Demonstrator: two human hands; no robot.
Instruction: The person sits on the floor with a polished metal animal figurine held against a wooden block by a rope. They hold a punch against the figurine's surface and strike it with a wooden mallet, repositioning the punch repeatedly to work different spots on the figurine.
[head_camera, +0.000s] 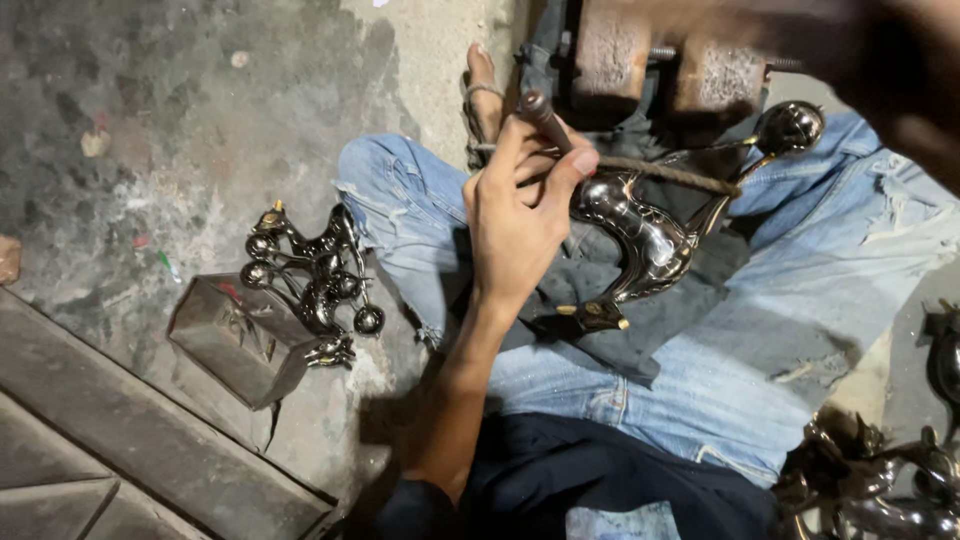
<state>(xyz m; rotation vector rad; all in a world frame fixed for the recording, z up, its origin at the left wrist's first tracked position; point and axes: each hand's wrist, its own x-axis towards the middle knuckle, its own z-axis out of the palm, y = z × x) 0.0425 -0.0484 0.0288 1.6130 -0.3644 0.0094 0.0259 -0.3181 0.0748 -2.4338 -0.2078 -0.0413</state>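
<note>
I sit cross-legged in blue jeans with a dark cloth (600, 345) over my lap. On it lies a shiny dark metal figurine (645, 240) with brass-coloured tips and a round ball (790, 125) at its far end. My left hand (520, 220) grips the brown handle of a rod-like tool (545, 112), whose rough shaft (670, 175) runs to the right across the figurine. My right hand (900, 70) is a dark blur at the top right, close to the ball. What it holds is hidden.
Similar shiny figurines (310, 275) are heaped on a small metal box (230, 345) at my left. More figurines (880, 485) lie at the lower right. A rusty metal block (650, 60) stands beyond my knees, beside my bare foot (485, 90). Stained concrete floor is all around.
</note>
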